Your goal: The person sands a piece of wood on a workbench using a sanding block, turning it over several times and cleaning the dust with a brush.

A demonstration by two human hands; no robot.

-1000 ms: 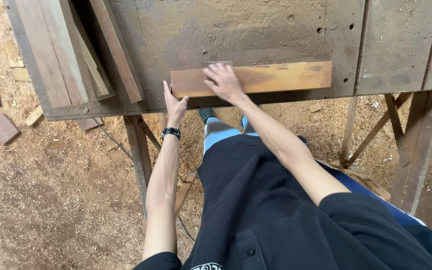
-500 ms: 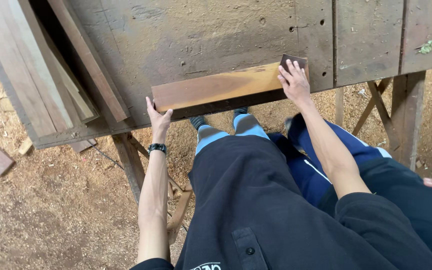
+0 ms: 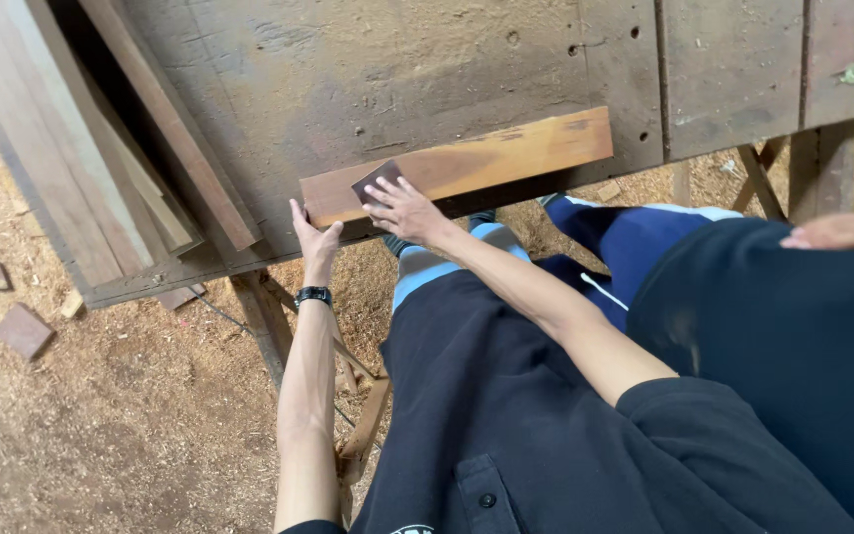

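Two hands are used: the plank [image 3: 457, 166] at frame centre is steadied by the left hand [image 3: 314, 235], while sandpaper [image 3: 376, 183] is pressed flat under the right hand [image 3: 402, 210], best kept level.

A worn, grey wooden worktop [image 3: 447, 69] carries a light brown board [image 3: 486, 158] lying along its near edge, and several long planks [image 3: 101, 168] stacked at its left end. Below, the sawdust-covered floor [image 3: 101, 445] holds a few small wood offcuts [image 3: 22, 329].
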